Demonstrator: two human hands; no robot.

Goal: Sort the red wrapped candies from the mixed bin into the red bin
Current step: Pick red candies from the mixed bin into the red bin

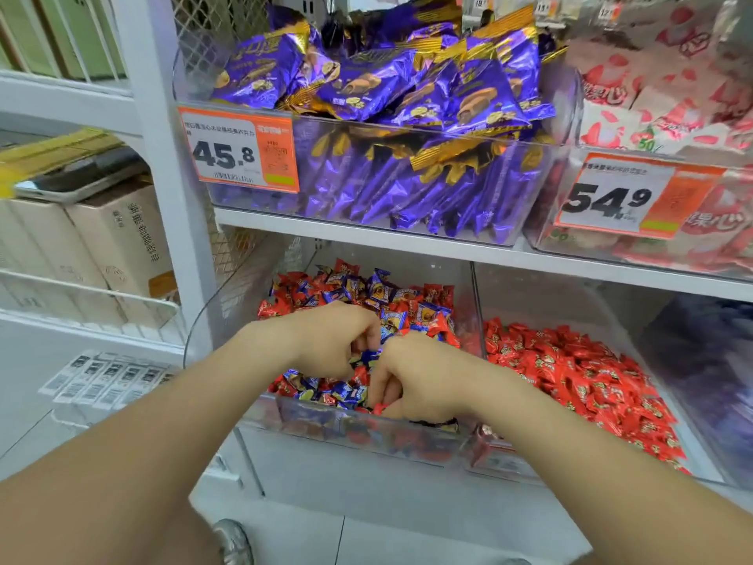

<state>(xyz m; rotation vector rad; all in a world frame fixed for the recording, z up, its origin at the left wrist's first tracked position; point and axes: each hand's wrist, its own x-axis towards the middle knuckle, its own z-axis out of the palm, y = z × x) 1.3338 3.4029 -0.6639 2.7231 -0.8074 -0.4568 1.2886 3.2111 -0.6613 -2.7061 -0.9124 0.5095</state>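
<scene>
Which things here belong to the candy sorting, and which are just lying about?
Job: mixed bin, red bin, red candies, left hand, right hand.
Lying about: purple packets, price tags, cardboard boxes, pink packets.

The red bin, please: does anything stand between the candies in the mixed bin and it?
Only the clear side walls where the mixed bin meets the red bin. Both bins are open on top, so the red candy the right hand pinches should pass over them.

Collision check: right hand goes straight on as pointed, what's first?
Probably the left hand, close ahead of the right hand over the mixed bin; depth unclear, could be candies instead.
</scene>
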